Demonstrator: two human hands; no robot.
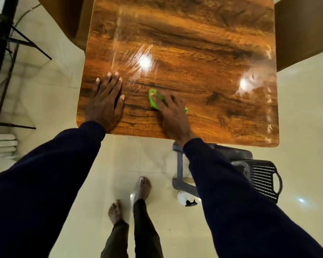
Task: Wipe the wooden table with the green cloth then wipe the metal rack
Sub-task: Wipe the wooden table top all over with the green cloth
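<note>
The glossy wooden table (194, 53) fills the upper middle of the head view, with wet streaks shining on it. My right hand (172, 114) presses flat on the green cloth (153, 101) near the table's front edge; only the cloth's left part and a small right corner show from under the fingers. My left hand (105, 101) rests flat on the table's front left corner, fingers straight, holding nothing. The black metal rack (6, 43) stands on the floor at the far left, partly cut off by the frame.
A grey plastic chair (250, 164) is tucked under the table's front right. A white spray bottle (185, 199) lies on the tiled floor beside it. My bare feet (131, 198) stand in front of the table. Brown furniture (304, 30) flanks the table at the back.
</note>
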